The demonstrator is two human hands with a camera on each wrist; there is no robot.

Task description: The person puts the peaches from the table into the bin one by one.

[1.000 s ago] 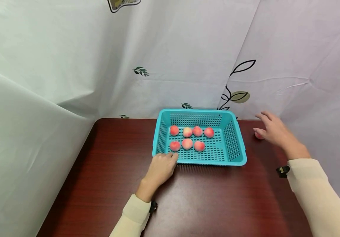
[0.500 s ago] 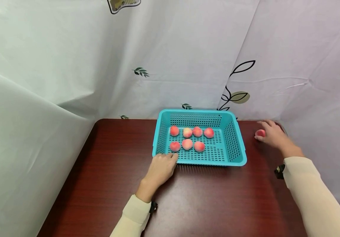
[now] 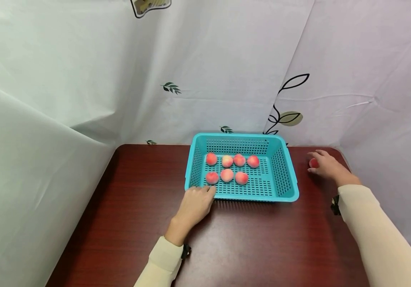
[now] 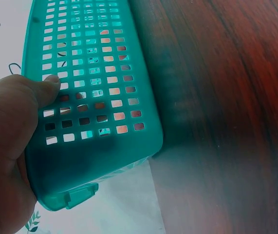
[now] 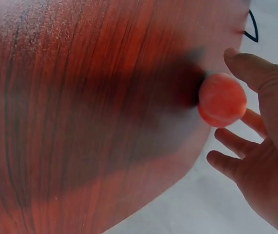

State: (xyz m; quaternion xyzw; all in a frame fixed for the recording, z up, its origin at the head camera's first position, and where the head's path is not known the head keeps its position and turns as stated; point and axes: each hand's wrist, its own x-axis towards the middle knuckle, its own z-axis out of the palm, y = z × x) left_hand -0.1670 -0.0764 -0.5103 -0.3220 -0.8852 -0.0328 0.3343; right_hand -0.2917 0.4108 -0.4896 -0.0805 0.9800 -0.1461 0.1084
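Note:
A turquoise plastic basket (image 3: 252, 197) with slotted walls stands on the table, several pink-red peaches (image 3: 227, 175) lying in two rows inside it. At its near-left corner my left hand (image 3: 196, 203) grips the rim; in the left wrist view the thumb (image 4: 48, 90) presses on the perforated wall, and the other fingers are hidden. Right of the basket, a single peach (image 5: 221, 100) sits on the table. My right hand (image 3: 326, 165) is around it, thumb and fingers spread on opposite sides. A gap shows between thumb and peach in the right wrist view.
The dark red wooden table (image 3: 130, 207) has a rounded far-right corner close to the right hand. White patterned cloth (image 3: 227, 71) hangs behind the table and along both sides. The basket's far wall stands near the back edge.
My right hand has come down and slightly left over the lone peach, its fingers drawing in around it. The left hand and the basket have stayed in place.

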